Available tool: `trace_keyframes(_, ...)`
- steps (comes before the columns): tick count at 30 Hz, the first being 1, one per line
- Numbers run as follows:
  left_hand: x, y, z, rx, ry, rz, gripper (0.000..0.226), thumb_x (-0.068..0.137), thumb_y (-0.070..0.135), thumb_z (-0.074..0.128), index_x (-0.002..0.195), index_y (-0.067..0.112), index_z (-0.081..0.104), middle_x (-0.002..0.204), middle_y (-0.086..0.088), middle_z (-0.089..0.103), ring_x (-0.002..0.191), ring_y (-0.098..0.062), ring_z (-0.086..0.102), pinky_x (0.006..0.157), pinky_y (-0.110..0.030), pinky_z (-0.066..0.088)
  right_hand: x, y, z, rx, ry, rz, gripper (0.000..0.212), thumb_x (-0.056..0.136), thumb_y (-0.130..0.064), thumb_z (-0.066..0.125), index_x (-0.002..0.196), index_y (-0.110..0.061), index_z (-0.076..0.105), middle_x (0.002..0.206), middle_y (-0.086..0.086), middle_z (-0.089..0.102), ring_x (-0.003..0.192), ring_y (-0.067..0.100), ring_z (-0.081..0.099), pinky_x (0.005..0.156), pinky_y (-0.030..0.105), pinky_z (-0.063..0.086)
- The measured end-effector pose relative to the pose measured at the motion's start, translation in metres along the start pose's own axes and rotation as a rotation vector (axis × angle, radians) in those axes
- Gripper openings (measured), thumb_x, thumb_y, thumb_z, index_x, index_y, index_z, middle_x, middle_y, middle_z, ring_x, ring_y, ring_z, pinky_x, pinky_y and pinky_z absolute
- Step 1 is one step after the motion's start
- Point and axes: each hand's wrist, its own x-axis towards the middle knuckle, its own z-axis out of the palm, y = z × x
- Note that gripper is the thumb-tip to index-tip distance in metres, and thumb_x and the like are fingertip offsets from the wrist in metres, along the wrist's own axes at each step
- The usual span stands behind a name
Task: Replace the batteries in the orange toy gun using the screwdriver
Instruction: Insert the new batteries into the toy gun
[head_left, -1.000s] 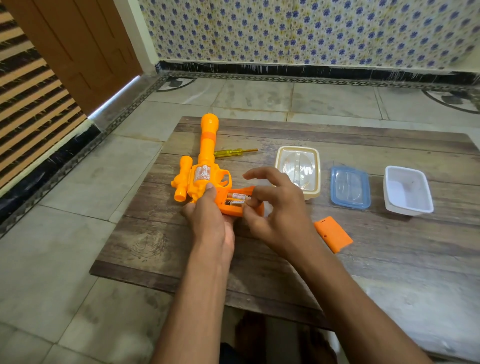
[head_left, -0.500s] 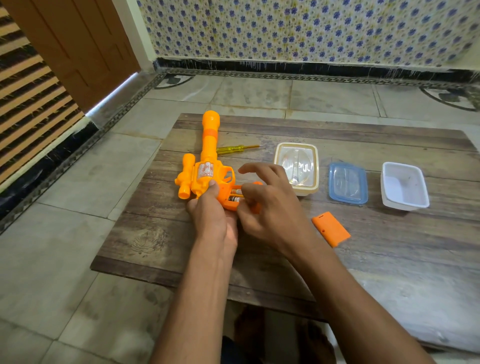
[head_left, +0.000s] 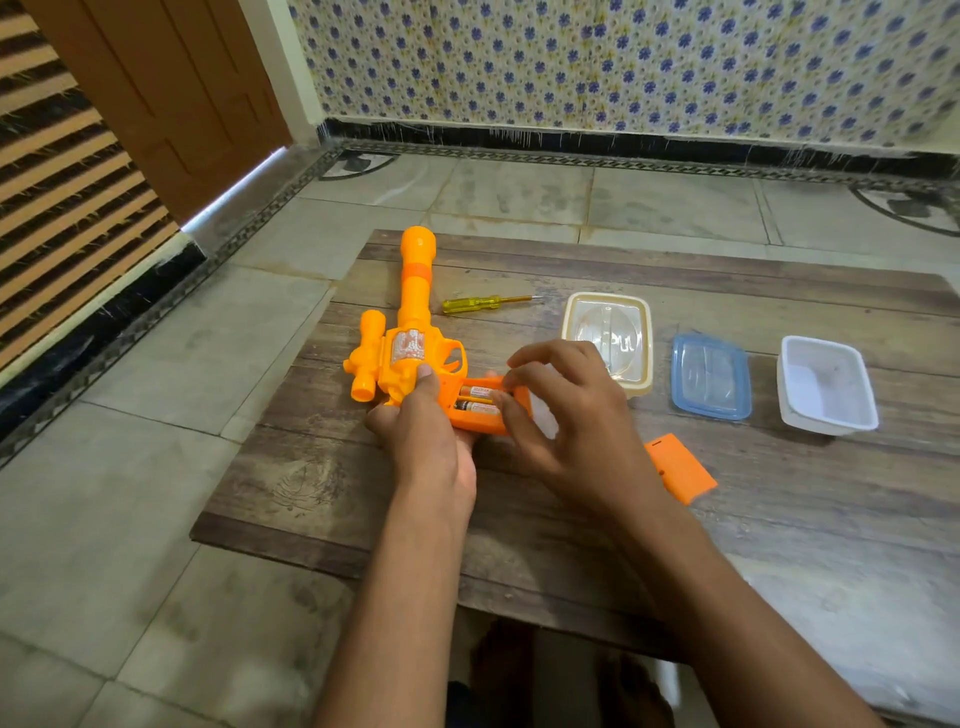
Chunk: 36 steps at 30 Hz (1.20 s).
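Right, nearest the camera two bare forearms reach out over the worn wooden tabletop (head_left: 519, 561). The left hand (head_left: 423, 447) is wrapped around the base of the orange plastic toy gun (head_left: 410, 332), thumb pressed on its body, pinning it flat on the wood. The right hand (head_left: 571, 426) hovers with fingers curled and spread, its fingertips (head_left: 498, 402) down in the open battery bay (head_left: 480, 405) in the grip, touching the cylindrical batteries (head_left: 475, 397) lying side by side there; whether it pinches one I cannot tell. Just right of that wrist the flat orange battery cover (head_left: 680, 467) lies loose on the table. Farther out, in a row to the right, sit a cream-rimmed clear lid (head_left: 608, 332), a blue-rimmed clear lid (head_left: 711, 376) and a white rectangular plastic tub (head_left: 826, 384), each apart from the next. Beyond the hands, the yellow-handled screwdriver (head_left: 485, 303) rests beside the gun's barrel, tip pointing right. The barrel points away, toward the tiled floor (head_left: 519, 192) and blue-flowered wall (head_left: 623, 62).
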Motion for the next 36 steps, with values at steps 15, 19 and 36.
trace_keyframes(15, -0.017, -0.016, -0.002, 0.086, 0.006, 0.101, 0.063, 0.083, -0.007, 0.075, 0.131, 0.019, 0.044, 0.123, -0.009, 0.069, 0.098, -0.027, 0.075, 0.079, -0.059, 0.062, -0.036, 0.014, -0.082, -0.217, -0.157, 0.621, 0.019, 0.083, -0.018, 0.073, 0.102, -0.018, 0.075, 0.106, 0.002, 0.069, 0.101, 0.020, 0.065, 0.085, 0.040, 0.057)
trace_keyframes(19, -0.020, -0.022, -0.001, 0.093, 0.061, 0.164, 0.064, 0.083, -0.006, 0.076, 0.131, 0.022, 0.043, 0.124, -0.005, 0.066, 0.102, -0.023, 0.072, 0.089, -0.056, 0.060, -0.040, 0.021, -0.090, -0.285, -0.324, 0.751, 0.024, 0.084, -0.030, 0.074, 0.106, -0.020, 0.073, 0.110, 0.006, 0.069, 0.102, 0.025, 0.064, 0.085, 0.046, 0.059)
trace_keyframes(36, -0.025, -0.031, 0.007, 0.147, 0.162, 0.116, 0.063, 0.085, -0.001, 0.074, 0.133, 0.022, 0.041, 0.124, -0.007, 0.066, 0.100, -0.031, 0.073, 0.084, -0.054, 0.062, -0.035, 0.021, -0.093, -0.203, -0.127, 0.764, 0.030, 0.081, -0.002, 0.074, 0.110, -0.011, 0.075, 0.108, 0.010, 0.071, 0.088, 0.020, 0.060, 0.073, 0.032, 0.049)
